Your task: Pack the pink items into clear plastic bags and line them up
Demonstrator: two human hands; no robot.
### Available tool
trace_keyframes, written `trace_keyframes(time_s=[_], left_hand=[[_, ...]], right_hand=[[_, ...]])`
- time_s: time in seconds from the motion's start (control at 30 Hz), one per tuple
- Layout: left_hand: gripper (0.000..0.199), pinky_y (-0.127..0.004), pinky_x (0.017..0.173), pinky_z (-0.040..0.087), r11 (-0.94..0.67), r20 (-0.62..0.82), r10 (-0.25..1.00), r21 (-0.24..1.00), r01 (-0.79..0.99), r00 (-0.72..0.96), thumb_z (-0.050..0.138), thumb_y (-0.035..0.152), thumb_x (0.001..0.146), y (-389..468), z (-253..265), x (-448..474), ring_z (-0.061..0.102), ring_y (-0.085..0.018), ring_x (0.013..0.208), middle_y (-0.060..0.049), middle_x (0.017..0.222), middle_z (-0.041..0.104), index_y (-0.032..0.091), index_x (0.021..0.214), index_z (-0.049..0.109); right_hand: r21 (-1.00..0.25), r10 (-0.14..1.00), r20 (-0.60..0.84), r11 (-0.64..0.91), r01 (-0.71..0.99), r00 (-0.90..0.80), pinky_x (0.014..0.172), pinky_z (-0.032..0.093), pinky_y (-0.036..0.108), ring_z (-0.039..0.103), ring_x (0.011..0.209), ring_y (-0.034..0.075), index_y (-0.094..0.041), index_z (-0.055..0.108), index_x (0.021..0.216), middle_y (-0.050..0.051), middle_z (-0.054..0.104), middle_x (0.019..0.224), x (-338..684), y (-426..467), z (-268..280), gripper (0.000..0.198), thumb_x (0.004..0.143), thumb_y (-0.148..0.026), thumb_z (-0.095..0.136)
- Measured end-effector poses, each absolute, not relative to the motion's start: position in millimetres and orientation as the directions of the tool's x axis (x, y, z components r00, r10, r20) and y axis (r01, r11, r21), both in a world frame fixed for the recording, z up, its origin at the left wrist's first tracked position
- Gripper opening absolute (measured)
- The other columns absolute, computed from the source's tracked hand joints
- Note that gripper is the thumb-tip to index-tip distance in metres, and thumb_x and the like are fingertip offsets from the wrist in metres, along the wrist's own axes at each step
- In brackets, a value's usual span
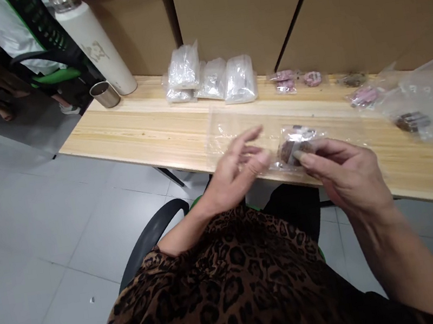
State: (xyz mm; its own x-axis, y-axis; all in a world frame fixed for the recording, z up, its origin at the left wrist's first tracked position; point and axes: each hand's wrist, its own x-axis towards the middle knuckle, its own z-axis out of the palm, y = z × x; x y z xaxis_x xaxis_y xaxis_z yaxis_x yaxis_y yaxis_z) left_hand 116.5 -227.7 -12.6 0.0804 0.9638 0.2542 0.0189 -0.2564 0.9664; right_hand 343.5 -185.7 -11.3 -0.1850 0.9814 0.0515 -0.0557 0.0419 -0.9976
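Plastic pouch (298, 143): brown item inside, pinched by right hand (345, 174).
Left hand (234, 173): fingers loose, touching pouch edge.
Done: filled pouches (298, 80) lie behind.
Left: empty bag stacks (211, 78).

Brown-and-black leopard-print garment (236, 285) fills the lower middle of the frame. Pale blond striped-grain wooden table (145, 129) crosses the centre. Plain tan cardboard boxes (242, 15) line the top. White cylindrical metal flask (92, 39) stands upper left. Small pink packets (285, 81) lie upper right.

Probably packing room: cartons (246, 15), bag stacks (211, 78)
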Motion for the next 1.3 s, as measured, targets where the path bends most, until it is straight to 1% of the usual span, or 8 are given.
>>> trace_keyframes(time_s=[0.13, 0.23, 0.4, 0.57, 0.7, 0.87, 1.13, 1.3], left_hand=[[0.057, -0.054, 0.119, 0.049, -0.149, 0.368, 0.911, 0.712, 0.686, -0.185, 0.057, 0.061, 0.105, -195.8, -4.9, 60.6, 0.061, -0.032, 0.135, -0.016, 0.145, 0.066, 0.021, 0.145, 0.064], [0.052, -0.057, 0.118, 0.048, 0.161, 0.22, 0.923, 0.527, 0.835, -0.316, 0.056, 0.057, 0.105, -171.9, -4.1, 39.8, 0.062, -0.037, 0.132, -0.021, 0.135, 0.068, 0.015, 0.134, 0.069], [0.038, -0.056, 0.109, 0.05, 0.28, 0.021, 0.946, 0.443, 0.851, -0.322, 0.067, 0.053, 0.099, -156.8, 0.4, 47.3, 0.066, -0.039, 0.12, -0.021, 0.123, 0.07, 0.016, 0.103, 0.071], [0.023, -0.045, 0.093, 0.05, 0.184, 0.032, 0.965, 0.619, 0.763, -0.259, 0.068, 0.026, 0.093, -152.8, -2.1, 49.1, 0.063, -0.026, 0.092, -0.009, 0.088, 0.066, 0.022, 0.075, 0.054], [0.031, -0.031, 0.072, 0.045, -0.005, 0.062, 0.989, 0.922, 0.386, -0.137, 0.065, 0.027, 0.098, -145.0, 0.6, 52.5, 0.049, -0.013, 0.069, 0.001, 0.074, 0.052, 0.024, 0.075, 0.045], [0.03, -0.026, 0.07, 0.045, -0.016, 0.011, 0.998, 0.997, 0.079, 0.057, 0.068, 0.03, 0.101, -129.6, 14.5, 92.9, 0.055, -0.01, 0.069, 0.004, 0.077, 0.054, 0.021, 0.081, 0.048], [0.021, -0.029, 0.087, 0.053, -0.065, 0.05, 0.994, 0.985, 0.16, 0.098, 0.052, 0.024, 0.106, -106.3, -5.4, 120.5, 0.068, -0.014, 0.086, -0.007, 0.101, 0.074, 0.014, 0.099, 0.069], [0.032, -0.036, 0.107, 0.05, -0.27, 0.209, 0.962, 0.808, 0.524, 0.173, 0.058, 0.013, 0.094, -102.2, -15.0, 117.6, 0.067, -0.023, 0.117, -0.011, 0.129, 0.074, 0.017, 0.119, 0.077]], right_hand=[[-0.986, 0.979, -0.157, -0.163, -0.036, -0.129, 0.04, 0.034, 0.018, 0.043, 0.047, 0.005, -0.019, 0.07, 0.061, 0.0, 0.058, 0.057, 323.1, -134.9, 1.3, 0.028, 0.075, -0.022, 0.094], [-0.947, 0.942, -0.321, -0.318, 0.046, -0.093, 0.035, 0.029, 0.017, 0.042, 0.045, 0.006, -0.018, 0.066, 0.062, -0.001, 0.052, 0.053, 305.8, -101.1, 5.9, 0.029, 0.08, -0.013, 0.089], [-0.886, 0.893, -0.447, -0.434, 0.161, -0.053, 0.031, 0.023, 0.017, 0.04, 0.041, 0.006, -0.016, 0.065, 0.067, -0.002, 0.05, 0.052, 281.7, -79.4, 13.2, 0.028, 0.088, -0.004, 0.079], [-0.867, 0.877, -0.473, -0.449, 0.215, -0.077, 0.032, 0.022, 0.017, 0.041, 0.039, 0.005, -0.015, 0.063, 0.066, -0.001, 0.053, 0.052, 273.8, -78.1, 22.0, 0.031, 0.093, -0.004, 0.076], [-0.855, 0.866, -0.491, -0.46, 0.241, -0.089, 0.032, 0.023, 0.018, 0.041, 0.039, 0.005, -0.015, 0.063, 0.068, -0.001, 0.054, 0.051, 272.2, -75.1, 23.5, 0.029, 0.093, -0.004, 0.074], [-0.863, 0.869, -0.481, -0.446, 0.238, -0.115, 0.033, 0.021, 0.018, 0.038, 0.038, 0.005, -0.017, 0.061, 0.067, -0.002, 0.05, 0.047, 271.7, -75.5, 21.7, 0.03, 0.089, -0.005, 0.078], [-0.925, 0.896, -0.375, -0.379, 0.032, -0.237, 0.036, 0.034, 0.024, 0.045, 0.042, 0.011, -0.021, 0.059, 0.065, 0.0, 0.053, 0.049, 280.3, -72.7, 11.8, 0.036, 0.073, -0.012, 0.093], [-0.95, 0.888, -0.29, -0.314, -0.008, -0.356, 0.036, 0.026, 0.024, 0.042, 0.038, 0.01, -0.02, 0.059, 0.06, 0.0, 0.05, 0.047, 286.7, -59.8, -2.7, 0.033, 0.073, -0.013, 0.089]])
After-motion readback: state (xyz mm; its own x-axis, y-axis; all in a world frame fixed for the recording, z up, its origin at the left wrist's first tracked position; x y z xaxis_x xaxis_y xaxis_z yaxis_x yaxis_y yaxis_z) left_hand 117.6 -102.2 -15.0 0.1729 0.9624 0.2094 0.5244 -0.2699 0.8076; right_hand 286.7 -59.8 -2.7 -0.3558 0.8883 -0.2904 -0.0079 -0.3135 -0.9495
